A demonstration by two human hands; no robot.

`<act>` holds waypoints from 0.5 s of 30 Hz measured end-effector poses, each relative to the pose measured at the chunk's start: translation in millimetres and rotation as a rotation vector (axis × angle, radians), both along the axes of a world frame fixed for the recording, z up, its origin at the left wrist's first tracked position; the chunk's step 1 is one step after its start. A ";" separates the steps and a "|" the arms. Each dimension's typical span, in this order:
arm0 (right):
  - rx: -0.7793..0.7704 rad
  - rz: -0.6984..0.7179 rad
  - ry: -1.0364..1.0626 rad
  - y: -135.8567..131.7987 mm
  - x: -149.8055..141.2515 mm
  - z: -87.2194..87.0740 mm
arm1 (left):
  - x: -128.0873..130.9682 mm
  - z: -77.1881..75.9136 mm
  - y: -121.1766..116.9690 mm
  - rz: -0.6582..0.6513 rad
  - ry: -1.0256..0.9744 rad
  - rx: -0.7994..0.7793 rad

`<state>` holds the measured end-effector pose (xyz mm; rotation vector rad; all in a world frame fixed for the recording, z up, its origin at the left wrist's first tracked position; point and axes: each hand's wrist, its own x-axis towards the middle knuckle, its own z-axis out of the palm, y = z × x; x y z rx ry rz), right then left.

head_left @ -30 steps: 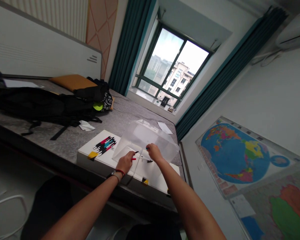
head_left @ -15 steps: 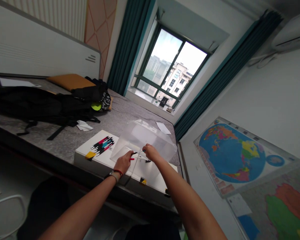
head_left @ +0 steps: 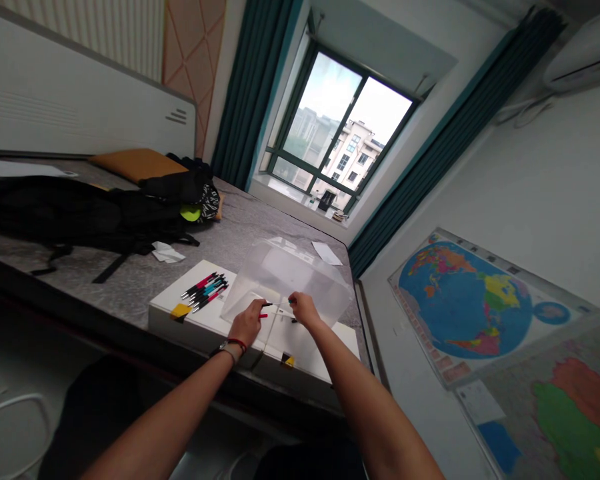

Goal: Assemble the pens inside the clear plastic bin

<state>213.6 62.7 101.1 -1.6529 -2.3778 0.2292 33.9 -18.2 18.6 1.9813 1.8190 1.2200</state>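
Note:
My left hand [head_left: 247, 324] is closed around pen parts; a black end [head_left: 267, 305] and a red end [head_left: 263, 316] stick out past the fingers. Just to its right, my right hand [head_left: 305, 309] pinches a small dark and teal pen piece [head_left: 293, 301]. A thin pale rod shows between the two hands; which hand holds it is unclear. Both hands are above white boxes [head_left: 173, 298], in front of a translucent plastic bin [head_left: 305, 270] lying on its side. Several assembled pens [head_left: 205, 291], red, blue and black, lie in a row on the left box.
Behind the boxes, the grey tabletop [head_left: 250, 217] bears a crumpled tissue [head_left: 167, 253], a white paper [head_left: 327, 253] and a black backpack [head_left: 80, 213]. A brown folder [head_left: 137, 164] lies farther back. To the right stands a wall with maps [head_left: 460, 300].
My right hand has shifted slightly right and down, still pinching the small piece. My left hand stays nearly in place with its pen parts. The view has shifted a little.

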 end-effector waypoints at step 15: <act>0.021 0.140 -0.097 2.2 -1.2 1.4 | 1.0 -0.7 1.4 0.000 -0.009 -0.002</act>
